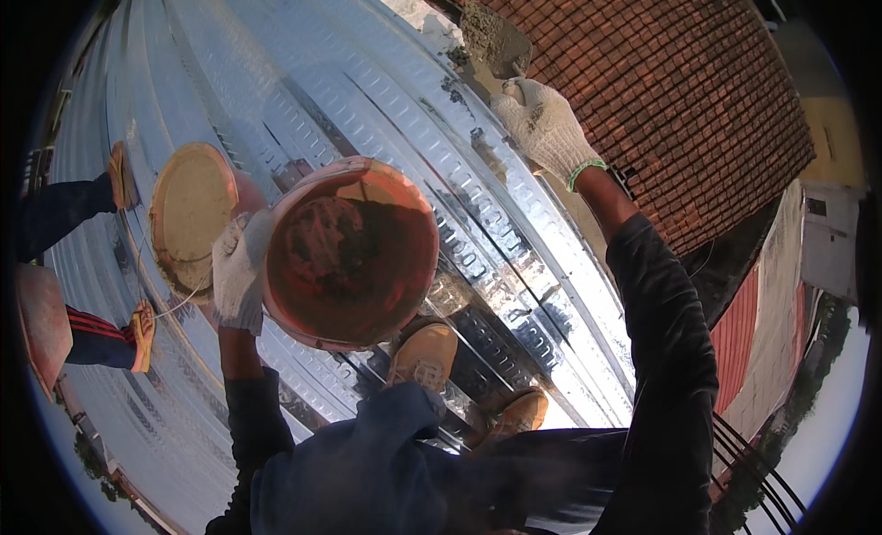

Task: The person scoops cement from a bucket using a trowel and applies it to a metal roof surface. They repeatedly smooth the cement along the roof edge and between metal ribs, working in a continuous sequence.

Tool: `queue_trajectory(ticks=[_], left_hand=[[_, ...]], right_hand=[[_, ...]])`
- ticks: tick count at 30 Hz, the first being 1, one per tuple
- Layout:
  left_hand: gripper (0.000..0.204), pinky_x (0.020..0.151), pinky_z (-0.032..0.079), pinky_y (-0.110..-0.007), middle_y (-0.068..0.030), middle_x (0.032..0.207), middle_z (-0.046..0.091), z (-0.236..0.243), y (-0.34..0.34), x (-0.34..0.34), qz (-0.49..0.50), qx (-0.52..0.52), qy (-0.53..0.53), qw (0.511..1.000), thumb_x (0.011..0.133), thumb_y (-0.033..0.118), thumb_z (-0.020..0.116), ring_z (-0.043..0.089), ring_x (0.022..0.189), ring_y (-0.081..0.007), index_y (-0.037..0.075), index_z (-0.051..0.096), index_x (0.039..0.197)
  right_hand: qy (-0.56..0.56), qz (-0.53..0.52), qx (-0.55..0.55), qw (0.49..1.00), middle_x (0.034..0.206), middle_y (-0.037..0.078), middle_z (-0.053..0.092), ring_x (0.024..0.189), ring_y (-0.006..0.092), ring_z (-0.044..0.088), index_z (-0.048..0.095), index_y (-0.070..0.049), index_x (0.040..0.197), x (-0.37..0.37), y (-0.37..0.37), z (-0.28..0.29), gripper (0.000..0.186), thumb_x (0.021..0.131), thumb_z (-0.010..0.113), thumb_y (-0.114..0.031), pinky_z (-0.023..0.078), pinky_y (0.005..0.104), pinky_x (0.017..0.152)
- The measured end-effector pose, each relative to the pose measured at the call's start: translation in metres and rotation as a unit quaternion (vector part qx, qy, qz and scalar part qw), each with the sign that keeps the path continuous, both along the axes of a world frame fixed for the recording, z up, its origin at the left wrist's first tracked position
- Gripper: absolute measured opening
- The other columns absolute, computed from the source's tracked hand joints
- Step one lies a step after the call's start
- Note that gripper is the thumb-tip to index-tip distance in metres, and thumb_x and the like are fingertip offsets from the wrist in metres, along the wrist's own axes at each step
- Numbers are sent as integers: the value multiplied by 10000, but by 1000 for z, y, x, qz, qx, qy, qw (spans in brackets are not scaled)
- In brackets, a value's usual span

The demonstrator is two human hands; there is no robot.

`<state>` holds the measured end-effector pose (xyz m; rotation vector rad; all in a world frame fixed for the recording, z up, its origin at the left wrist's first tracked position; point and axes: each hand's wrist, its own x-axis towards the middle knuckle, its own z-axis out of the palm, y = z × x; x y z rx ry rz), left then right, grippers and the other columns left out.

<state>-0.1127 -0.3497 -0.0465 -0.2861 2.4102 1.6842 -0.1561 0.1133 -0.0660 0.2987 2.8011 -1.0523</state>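
My left hand (241, 270), in a pale knit glove, is closed on the rim of a reddish bucket (418, 232). The bucket is tilted so its inside faces me, with dark wet residue on the bottom and wall. My right hand (547, 129), gloved too, reaches out to the far right with its fingers wrapped round a trowel whose handle is hidden by the glove. The mortar-coated trowel blade (501, 40) lies beyond my knuckles, at the strip between the metal roofing and the brown tiles.
Ribbed metal roofing (303, 85) spreads under my boots (424, 356). Brown roof tiles (661, 85) rise at the right. A second bucket (193, 213), filled with mortar, stands at left beside another person's sandalled feet (142, 333). Dark cables (758, 471) run at lower right.
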Motion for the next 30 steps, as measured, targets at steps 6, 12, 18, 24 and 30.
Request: queue_trajectory(ticks=[6,12,18,24,30], left_hand=[[166,816,499,-260,64,963,646,15,-4,-2,10,40,-35,999,1109,202,694,566,921,-44,58,749,1046],[134,818,498,-255,70,959,645,1,-4,-5,52,40,-49,997,1079,186,748,567,916,-40,64,754,1023],[111,814,487,-244,80,955,640,22,2,-11,20,-7,-47,999,1064,170,763,570,904,-36,73,750,1011],[97,793,482,-232,84,962,651,13,12,-13,19,41,-38,998,1068,147,762,571,889,-28,72,754,1007],[104,809,505,-230,74,999,695,3,-11,-10,38,70,-41,996,1086,156,743,604,902,-30,62,786,1080]], right_hand=[[61,27,250,966,1017,265,774,1004,453,770,685,-13,1164,-46,-31,-85,389,1028,707,-377,613,569,848],[91,-1,133,987,1013,283,763,992,477,748,700,1,1040,-40,-9,-66,406,1080,626,-395,590,571,840],[-136,42,-67,988,823,47,708,717,163,660,777,-33,1014,-101,11,-48,517,1092,652,-528,550,391,644],[-185,88,22,978,806,20,703,636,149,603,805,-34,1064,-144,47,-67,512,1098,665,-526,508,362,591],[-192,138,35,971,677,26,620,582,138,562,737,-38,951,-118,58,-48,647,1091,620,-659,451,362,533]])
